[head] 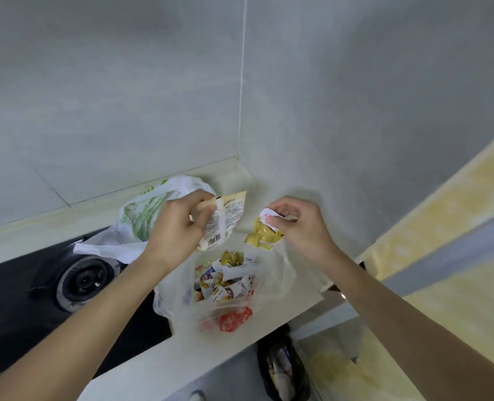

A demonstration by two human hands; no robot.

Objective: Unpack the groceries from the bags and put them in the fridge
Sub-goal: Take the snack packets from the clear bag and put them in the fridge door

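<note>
My left hand (pixel 182 224) grips a beige packet (pixel 228 221) with a barcode, lifted above the counter. My right hand (pixel 297 224) pinches a small yellow-green packet (pixel 261 234) with a white top, held beside it. Below both hands a clear plastic bag (pixel 268 285) lies open on the counter, holding several small wrapped sachets (pixel 225 280) and a red packet (pixel 235 318). A white bag with green print (pixel 144 215) lies behind my left hand, partly over the stove.
A black gas hob (pixel 37 308) with a round burner (pixel 85 280) fills the left. The pale counter (pixel 182 363) ends in a tiled wall corner. A dark bin (pixel 283 371) with rubbish stands on the floor below. A yellow-streaked surface (pixel 442 215) runs along the right.
</note>
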